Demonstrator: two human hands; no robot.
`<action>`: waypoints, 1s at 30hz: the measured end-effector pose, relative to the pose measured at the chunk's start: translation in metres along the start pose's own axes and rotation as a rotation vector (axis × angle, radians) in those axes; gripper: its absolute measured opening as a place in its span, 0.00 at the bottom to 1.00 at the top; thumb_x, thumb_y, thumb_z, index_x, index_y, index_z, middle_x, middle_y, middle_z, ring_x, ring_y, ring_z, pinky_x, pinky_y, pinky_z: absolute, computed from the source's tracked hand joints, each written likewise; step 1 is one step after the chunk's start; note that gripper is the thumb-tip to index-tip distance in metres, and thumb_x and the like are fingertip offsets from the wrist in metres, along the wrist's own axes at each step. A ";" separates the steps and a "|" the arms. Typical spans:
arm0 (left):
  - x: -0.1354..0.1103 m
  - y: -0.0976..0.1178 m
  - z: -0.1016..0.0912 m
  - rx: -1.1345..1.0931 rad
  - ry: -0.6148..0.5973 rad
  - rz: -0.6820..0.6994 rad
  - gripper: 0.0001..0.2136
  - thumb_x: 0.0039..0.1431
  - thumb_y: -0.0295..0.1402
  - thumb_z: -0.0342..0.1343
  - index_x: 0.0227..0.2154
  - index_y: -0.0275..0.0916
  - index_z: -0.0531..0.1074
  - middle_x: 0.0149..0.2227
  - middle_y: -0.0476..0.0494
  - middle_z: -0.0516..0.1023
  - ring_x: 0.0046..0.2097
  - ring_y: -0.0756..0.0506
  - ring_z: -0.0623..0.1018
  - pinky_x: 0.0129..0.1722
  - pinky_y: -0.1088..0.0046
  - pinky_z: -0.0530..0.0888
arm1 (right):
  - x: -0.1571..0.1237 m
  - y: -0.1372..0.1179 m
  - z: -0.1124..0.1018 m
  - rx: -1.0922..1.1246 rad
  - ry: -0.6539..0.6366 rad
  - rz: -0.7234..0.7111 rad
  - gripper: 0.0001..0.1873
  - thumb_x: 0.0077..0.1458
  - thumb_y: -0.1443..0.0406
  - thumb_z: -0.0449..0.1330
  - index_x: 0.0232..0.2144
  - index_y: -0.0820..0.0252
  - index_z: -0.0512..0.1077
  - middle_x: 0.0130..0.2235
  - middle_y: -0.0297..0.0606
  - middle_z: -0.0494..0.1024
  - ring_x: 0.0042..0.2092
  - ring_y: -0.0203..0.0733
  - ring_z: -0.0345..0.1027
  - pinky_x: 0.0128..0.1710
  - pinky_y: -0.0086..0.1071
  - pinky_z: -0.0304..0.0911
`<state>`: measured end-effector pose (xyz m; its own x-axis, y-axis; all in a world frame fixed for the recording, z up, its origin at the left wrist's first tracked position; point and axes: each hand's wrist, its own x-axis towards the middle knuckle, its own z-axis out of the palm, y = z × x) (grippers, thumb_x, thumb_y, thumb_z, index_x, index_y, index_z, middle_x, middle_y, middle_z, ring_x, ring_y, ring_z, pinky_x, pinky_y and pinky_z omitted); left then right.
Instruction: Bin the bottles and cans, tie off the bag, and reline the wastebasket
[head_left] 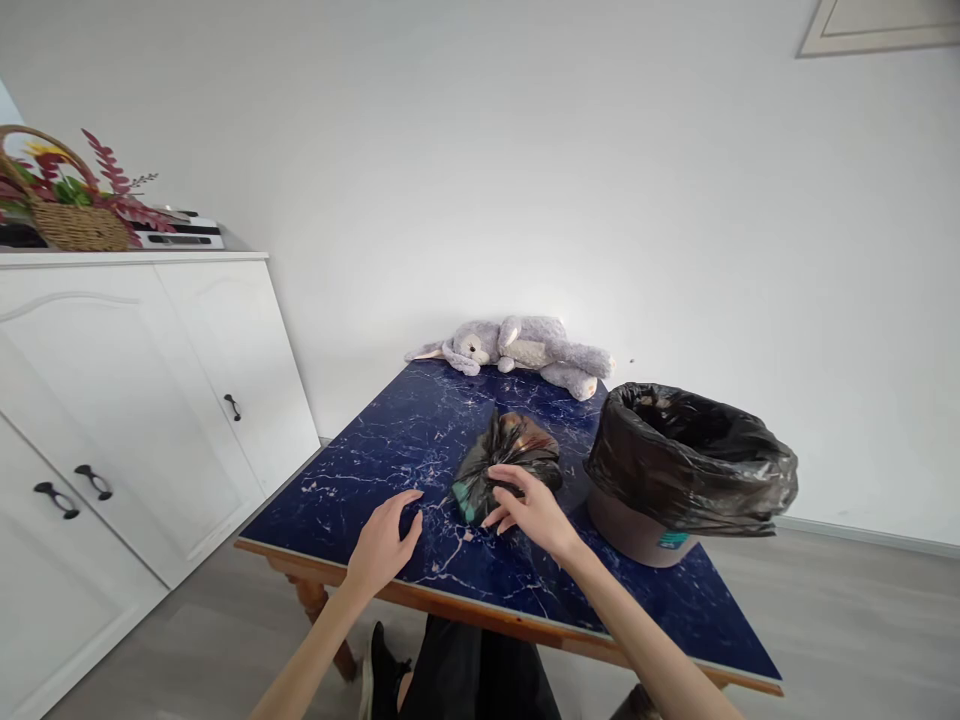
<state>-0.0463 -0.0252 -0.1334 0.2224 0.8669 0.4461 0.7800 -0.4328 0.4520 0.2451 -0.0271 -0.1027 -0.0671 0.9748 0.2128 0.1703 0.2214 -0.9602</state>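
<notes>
A full black garbage bag [529,440], gathered at its top, lies on the blue marble-patterned table [375,450]. Brown and green contents show through its thin plastic. My right hand [531,508] is at the bag's near side with fingers apart and slightly curled; whether the fingertips touch the plastic I cannot tell. To the left of the bag, my left hand [386,540] hovers low over the table near its front edge, fingers apart and nothing in them. On the right stands a trash can [630,525] lined with another black bag [690,480] folded over its rim.
A grey plush rabbit [536,350] lies on its side at the table's far edge by the wall. White cabinets [150,380] stand to the left, topped by a wicker basket [82,226] of artificial flowers. The table's wooden front edge [495,618] is close to my legs.
</notes>
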 end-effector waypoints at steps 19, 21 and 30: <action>0.082 0.074 0.018 -0.094 -0.030 0.216 0.18 0.62 0.25 0.57 0.54 0.45 0.74 0.46 0.41 0.83 0.52 0.36 0.80 0.55 0.52 0.76 | 0.007 -0.018 -0.035 -0.504 0.048 -0.193 0.16 0.59 0.63 0.62 0.50 0.51 0.73 0.37 0.32 0.77 0.30 0.40 0.70 0.33 0.33 0.62; 0.080 0.064 0.010 -0.112 0.049 0.135 0.14 0.65 0.29 0.56 0.52 0.45 0.74 0.45 0.42 0.83 0.50 0.37 0.81 0.54 0.54 0.76 | -0.006 -0.018 -0.045 -0.486 0.098 -0.194 0.15 0.64 0.59 0.58 0.52 0.54 0.71 0.39 0.35 0.76 0.31 0.41 0.70 0.33 0.33 0.63; 0.071 0.033 -0.004 -0.171 0.227 -0.066 0.10 0.68 0.40 0.52 0.43 0.42 0.74 0.38 0.41 0.81 0.41 0.40 0.83 0.44 0.62 0.79 | -0.050 -0.003 -0.056 -0.411 0.342 -0.172 0.18 0.67 0.56 0.53 0.51 0.56 0.76 0.36 0.36 0.71 0.32 0.44 0.69 0.35 0.37 0.67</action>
